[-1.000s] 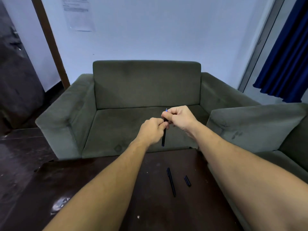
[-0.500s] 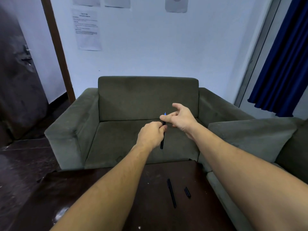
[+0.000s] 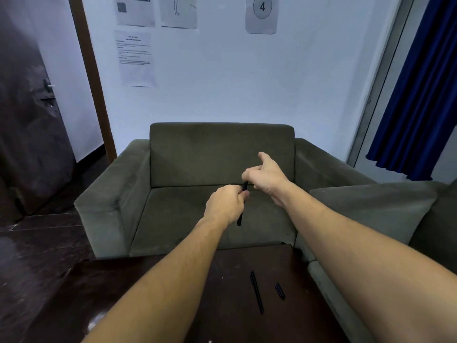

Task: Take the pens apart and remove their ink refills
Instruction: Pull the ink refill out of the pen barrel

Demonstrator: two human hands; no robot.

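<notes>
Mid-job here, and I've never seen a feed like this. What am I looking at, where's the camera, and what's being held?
No machine here: these are a person's two bare arms, filmed by one wide-angle camera worn on their head, looking forward and down. The left hand grips a black pen by its middle. The right hand has fingers at the pen's top end, but its grip is unclear. On the dark table lie a second pen and a short black piece. A green sofa stands behind.
</notes>
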